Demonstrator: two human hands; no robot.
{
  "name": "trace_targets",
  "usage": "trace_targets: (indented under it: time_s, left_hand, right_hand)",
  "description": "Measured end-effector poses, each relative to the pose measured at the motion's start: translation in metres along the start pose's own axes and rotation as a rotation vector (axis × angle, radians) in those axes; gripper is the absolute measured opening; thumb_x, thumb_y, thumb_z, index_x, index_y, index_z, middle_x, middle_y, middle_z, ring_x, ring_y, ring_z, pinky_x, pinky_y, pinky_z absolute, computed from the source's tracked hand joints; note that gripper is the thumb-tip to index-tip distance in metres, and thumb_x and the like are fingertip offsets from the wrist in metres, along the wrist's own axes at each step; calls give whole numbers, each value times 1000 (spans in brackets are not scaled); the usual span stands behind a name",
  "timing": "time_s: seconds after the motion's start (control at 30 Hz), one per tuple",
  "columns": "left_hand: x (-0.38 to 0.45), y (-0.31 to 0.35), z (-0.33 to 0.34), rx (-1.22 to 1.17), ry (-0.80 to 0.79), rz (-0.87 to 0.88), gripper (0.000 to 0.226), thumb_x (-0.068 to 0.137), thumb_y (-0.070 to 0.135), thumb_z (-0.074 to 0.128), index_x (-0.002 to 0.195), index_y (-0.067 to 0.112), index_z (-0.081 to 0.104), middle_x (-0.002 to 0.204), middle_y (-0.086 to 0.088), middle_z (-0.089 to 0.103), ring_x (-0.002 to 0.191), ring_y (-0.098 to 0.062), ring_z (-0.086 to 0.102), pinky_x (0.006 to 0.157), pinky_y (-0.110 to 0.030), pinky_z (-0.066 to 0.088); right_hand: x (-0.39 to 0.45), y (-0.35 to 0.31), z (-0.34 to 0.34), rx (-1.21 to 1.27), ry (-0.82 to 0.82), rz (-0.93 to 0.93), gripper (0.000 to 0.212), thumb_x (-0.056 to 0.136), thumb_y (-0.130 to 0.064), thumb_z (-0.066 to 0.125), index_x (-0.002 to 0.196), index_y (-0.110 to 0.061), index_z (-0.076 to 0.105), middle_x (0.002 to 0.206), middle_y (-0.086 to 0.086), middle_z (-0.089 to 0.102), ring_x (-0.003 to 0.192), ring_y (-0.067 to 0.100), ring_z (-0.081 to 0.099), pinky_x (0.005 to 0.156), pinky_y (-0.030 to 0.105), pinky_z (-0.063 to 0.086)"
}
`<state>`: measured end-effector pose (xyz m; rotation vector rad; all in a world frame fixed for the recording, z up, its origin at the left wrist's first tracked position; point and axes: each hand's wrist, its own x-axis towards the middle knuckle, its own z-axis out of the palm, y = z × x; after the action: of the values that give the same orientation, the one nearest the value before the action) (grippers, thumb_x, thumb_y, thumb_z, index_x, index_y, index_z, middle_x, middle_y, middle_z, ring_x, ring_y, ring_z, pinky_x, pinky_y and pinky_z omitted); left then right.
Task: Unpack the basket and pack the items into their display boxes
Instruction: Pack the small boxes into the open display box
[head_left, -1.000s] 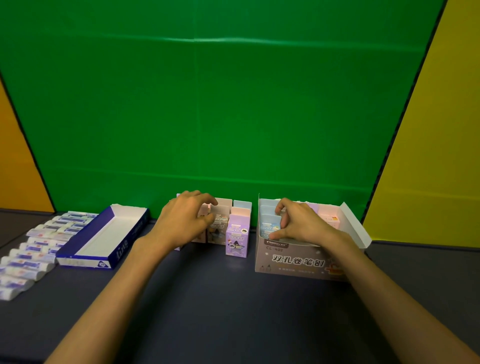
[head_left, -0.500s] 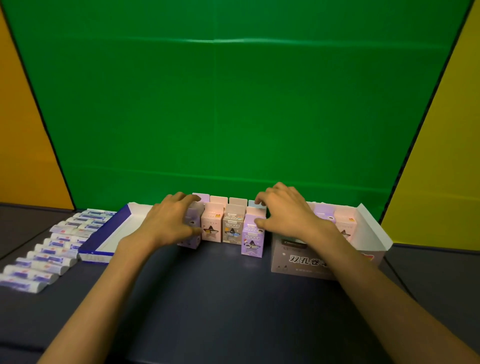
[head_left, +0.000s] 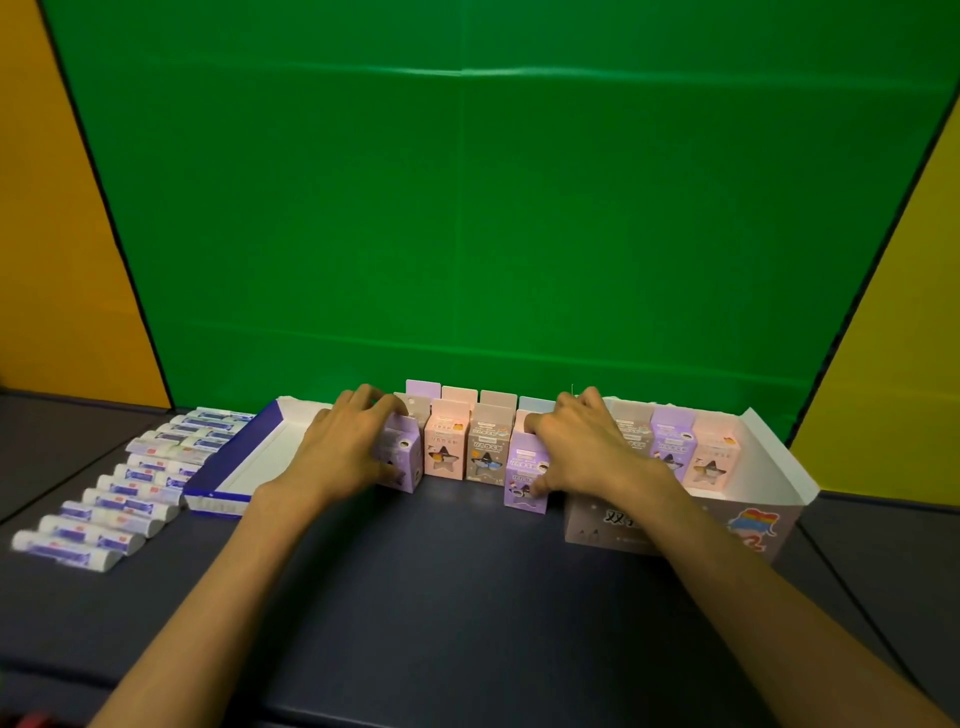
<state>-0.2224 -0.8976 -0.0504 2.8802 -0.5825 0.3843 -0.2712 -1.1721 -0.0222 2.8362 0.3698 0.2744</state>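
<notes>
Green backdrop, dark tabletop (head_left: 467, 597). Left hand (head_left: 345, 449) curled round purple carton (head_left: 402, 462) at left end of carton row. Right hand (head_left: 584, 447) grips purple carton (head_left: 524, 480) at right end, just beside display box (head_left: 779, 488) holding 3 visible cartons. Blue tray (head_left: 228, 467) and wrapped tubes (head_left: 130, 488) far left.

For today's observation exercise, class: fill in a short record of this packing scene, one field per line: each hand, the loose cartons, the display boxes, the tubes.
left hand: grips a purple carton at the row's left end
right hand: grips a purple carton at the row's right end
between them: pink carton, grey carton, upright
grey display box: holds upright cartons
blue display box: open, white inside
tubes: lie in rows, far left
</notes>
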Motion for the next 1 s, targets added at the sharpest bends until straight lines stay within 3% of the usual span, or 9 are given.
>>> trace_targets:
  time_s: [0.17,0.37,0.5,0.63,0.73,0.9,1.0]
  left_hand:
    - [1,-1,-3,44,30,28,52,71,33,83,113,27,53,115,4,59,105,-22,48,77,-34,36]
    - [6,0,-18,-136,30,13,50,65,39,88,98,29,53,97,6,64,85,-21,57,66,-34,41]
    - [13,16,-37,-362,106,19,52,58,49,88,96,30,59,93,13,67,84,-18,62,75,-40,52]
    - [20,51,-58,-512,228,71,42,68,39,90,98,24,64,91,10,69,82,-12,63,72,-34,51]
    - [24,86,-71,-658,309,103,36,75,32,85,103,23,64,93,11,68,81,-9,63,70,-26,50]
    - [37,144,-77,-814,330,197,35,79,28,82,107,21,64,96,13,66,85,-6,62,73,-21,52]
    - [48,173,-67,-790,273,246,37,77,27,84,107,21,63,98,11,67,88,-6,62,76,-27,53]
  right_hand:
    - [1,7,-8,217,36,-3,54,67,-64,78,104,-30,58,86,-9,53,91,17,44,81,36,26]
    - [-7,33,-33,823,88,29,38,72,-45,86,95,-25,65,91,-9,70,84,14,64,76,36,50]
    - [-19,60,-45,991,193,71,33,75,-35,85,100,-24,66,90,-8,73,80,11,66,73,34,52]
    - [-35,92,-49,1048,247,130,34,76,-29,86,103,-21,66,91,-4,75,84,22,68,83,44,54]
    - [-51,119,-47,1012,251,173,35,75,-26,86,102,-21,65,90,-2,75,81,21,69,81,45,54]
    - [-73,156,-33,843,112,233,35,75,-29,87,99,-20,63,83,-8,72,69,5,68,61,21,50]
    - [-76,167,-15,720,21,241,36,75,-28,86,100,-18,61,87,-7,68,75,9,64,62,25,49]
